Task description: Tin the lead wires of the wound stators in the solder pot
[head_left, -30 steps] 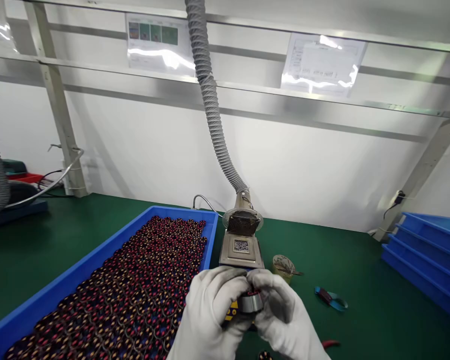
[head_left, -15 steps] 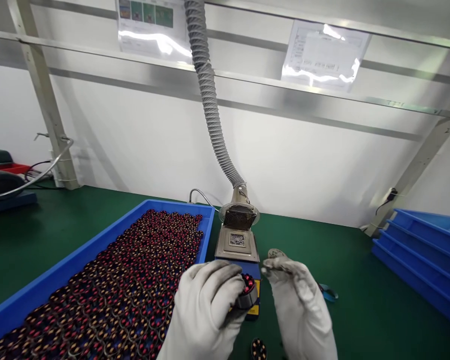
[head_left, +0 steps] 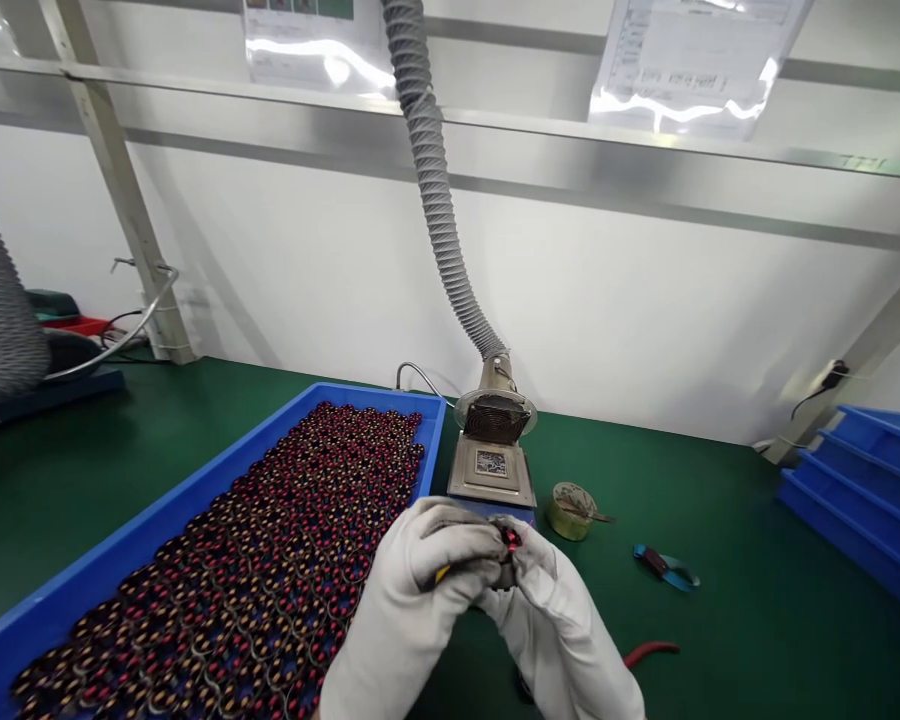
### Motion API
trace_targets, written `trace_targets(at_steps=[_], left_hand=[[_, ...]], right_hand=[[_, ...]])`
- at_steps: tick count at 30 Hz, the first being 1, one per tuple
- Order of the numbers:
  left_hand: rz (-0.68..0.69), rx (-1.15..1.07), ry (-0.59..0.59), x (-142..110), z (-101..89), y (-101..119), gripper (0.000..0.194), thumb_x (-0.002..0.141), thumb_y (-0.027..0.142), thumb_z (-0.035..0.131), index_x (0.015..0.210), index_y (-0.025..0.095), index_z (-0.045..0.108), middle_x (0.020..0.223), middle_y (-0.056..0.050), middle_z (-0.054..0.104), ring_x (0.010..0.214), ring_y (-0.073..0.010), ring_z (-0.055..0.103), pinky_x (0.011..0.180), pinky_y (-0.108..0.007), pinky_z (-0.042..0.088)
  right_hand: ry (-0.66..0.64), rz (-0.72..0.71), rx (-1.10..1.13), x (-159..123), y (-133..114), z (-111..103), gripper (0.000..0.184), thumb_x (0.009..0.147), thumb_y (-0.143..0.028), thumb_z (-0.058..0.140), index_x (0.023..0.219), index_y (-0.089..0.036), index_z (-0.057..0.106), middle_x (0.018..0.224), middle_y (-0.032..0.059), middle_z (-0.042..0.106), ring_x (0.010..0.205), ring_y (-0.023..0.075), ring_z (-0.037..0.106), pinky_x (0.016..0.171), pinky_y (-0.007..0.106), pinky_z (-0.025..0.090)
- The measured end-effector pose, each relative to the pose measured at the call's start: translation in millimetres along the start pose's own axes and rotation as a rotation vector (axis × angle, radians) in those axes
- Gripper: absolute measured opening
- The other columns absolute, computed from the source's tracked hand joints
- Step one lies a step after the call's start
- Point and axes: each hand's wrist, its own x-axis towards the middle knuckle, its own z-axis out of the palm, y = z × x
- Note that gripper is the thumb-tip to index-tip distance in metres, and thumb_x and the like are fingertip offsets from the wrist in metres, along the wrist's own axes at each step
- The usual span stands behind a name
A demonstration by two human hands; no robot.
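In front of my chest, both white-gloved hands meet around one small round black part with red spots. My left hand grips it from the left with curled fingers. My right hand closes on its other side, its fingertips pressed against the rim. Gloves cover most of the part. Just behind the hands stands a metal heating unit with a square shiny centre, under the round hood of a grey hose. Left of my hands, a blue tray is packed with rows of similar round parts, red- and tan-spotted.
A round tin with a thin tool across it stands right of the heating unit. Farther right lie a teal and dark strap-like item and a red curved handle. Blue trays are stacked at the right. A grey hose hangs down.
My right hand has moved left from beside the tin and closed on the part my left hand holds. The tin and a red handle have come into fuller view.
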Motion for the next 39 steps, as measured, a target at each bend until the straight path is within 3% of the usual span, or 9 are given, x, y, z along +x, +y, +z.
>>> trace_targets(at_steps=[4, 6, 10, 15, 19, 24, 31, 36, 39], left_hand=[[-0.209, -0.139, 0.241, -1.0, -5.5, 3.3, 0.011, 0.083, 0.018, 0.054, 0.075, 0.023, 0.061, 0.082, 0.001, 0.064, 0.079, -0.012, 0.061, 0.07, -0.021, 0.052], [-0.246, -0.104, 0.169, 0.7, -9.2, 6.4, 0.008, 0.078, 0.02, 0.061, 0.082, 0.025, 0.064, 0.089, 0.001, 0.066, 0.086, -0.0131, 0.062, 0.075, -0.021, 0.053], [-0.156, -0.012, -0.087, 3.2, -6.7, 7.2, 0.044, 0.06, 0.011, 0.074, 0.099, 0.03, 0.066, 0.103, 0.0, 0.067, 0.095, -0.0174, 0.062, 0.083, -0.026, 0.052], [-0.109, -0.103, 0.128, -3.2, 1.1, 2.1, 0.012, 0.077, 0.014, 0.06, 0.077, 0.024, 0.066, 0.081, 0.0, 0.068, 0.083, -0.0149, 0.063, 0.077, -0.026, 0.053], [-0.215, -0.194, 0.267, -3.4, -9.3, 4.2, 0.012, 0.08, 0.016, 0.058, 0.078, 0.026, 0.063, 0.084, 0.003, 0.066, 0.086, -0.0116, 0.063, 0.076, -0.019, 0.052], [-0.263, -0.264, 0.005, 5.4, -2.5, 8.6, 0.023, 0.064, 0.012, 0.071, 0.083, 0.025, 0.071, 0.091, -0.001, 0.07, 0.088, -0.0158, 0.064, 0.08, -0.022, 0.052], [-0.401, -0.378, 0.357, -1.6, -0.8, 6.7, 0.007, 0.075, 0.02, 0.064, 0.075, 0.025, 0.069, 0.082, 0.002, 0.071, 0.081, -0.0124, 0.066, 0.073, -0.017, 0.054], [-0.398, -0.342, 0.057, 5.6, -3.1, 10.0, 0.02, 0.066, 0.015, 0.07, 0.083, 0.024, 0.072, 0.091, -0.002, 0.071, 0.087, -0.0161, 0.065, 0.078, -0.02, 0.053], [-0.327, -0.364, 0.115, 6.6, 2.0, 11.8, 0.012, 0.069, 0.01, 0.066, 0.066, 0.021, 0.069, 0.075, 0.0, 0.069, 0.077, -0.0136, 0.065, 0.071, -0.019, 0.053]], right_hand=[[-0.038, 0.042, 0.053, -3.8, 5.8, 2.6, 0.031, 0.065, -0.032, 0.077, 0.091, -0.018, 0.069, 0.079, 0.0051, 0.067, 0.067, 0.0166, 0.062, 0.069, 0.032, 0.052], [-0.08, 0.046, 0.085, -6.8, 6.4, 2.7, 0.027, 0.071, -0.033, 0.073, 0.092, -0.017, 0.068, 0.082, 0.0058, 0.067, 0.068, 0.0157, 0.062, 0.063, 0.027, 0.052], [-0.031, 0.013, 0.097, 0.2, 8.4, -8.8, 0.023, 0.075, -0.036, 0.069, 0.092, -0.021, 0.069, 0.094, 0.0047, 0.068, 0.08, 0.0156, 0.062, 0.077, 0.029, 0.051], [0.012, -0.004, -0.03, 23.5, 15.5, -30.7, 0.025, 0.053, -0.033, 0.083, 0.07, -0.021, 0.069, 0.07, 0.0011, 0.067, 0.067, 0.017, 0.062, 0.072, 0.034, 0.054], [0.005, -0.01, -0.003, 11.5, 13.2, -17.0, 0.025, 0.064, -0.031, 0.078, 0.084, -0.02, 0.068, 0.075, 0.0032, 0.067, 0.067, 0.0172, 0.064, 0.065, 0.031, 0.054], [0.072, -0.055, 0.024, -0.3, 8.5, -0.8, 0.028, 0.061, -0.025, 0.08, 0.085, -0.021, 0.066, 0.081, 0.0031, 0.067, 0.071, 0.0162, 0.063, 0.067, 0.028, 0.052], [0.085, -0.103, -0.007, 4.7, 15.2, -11.3, 0.031, 0.06, -0.025, 0.081, 0.087, -0.02, 0.065, 0.079, 0.0034, 0.067, 0.07, 0.0178, 0.063, 0.07, 0.032, 0.053], [0.099, -0.103, -0.006, 0.9, 15.6, -4.8, 0.033, 0.06, -0.026, 0.081, 0.09, -0.022, 0.066, 0.09, 0.004, 0.066, 0.08, 0.0195, 0.062, 0.077, 0.034, 0.051], [0.07, -0.085, -0.003, 1.0, 13.2, -0.4, 0.03, 0.058, -0.027, 0.082, 0.085, -0.022, 0.068, 0.084, 0.0032, 0.067, 0.079, 0.0193, 0.062, 0.078, 0.034, 0.051]])
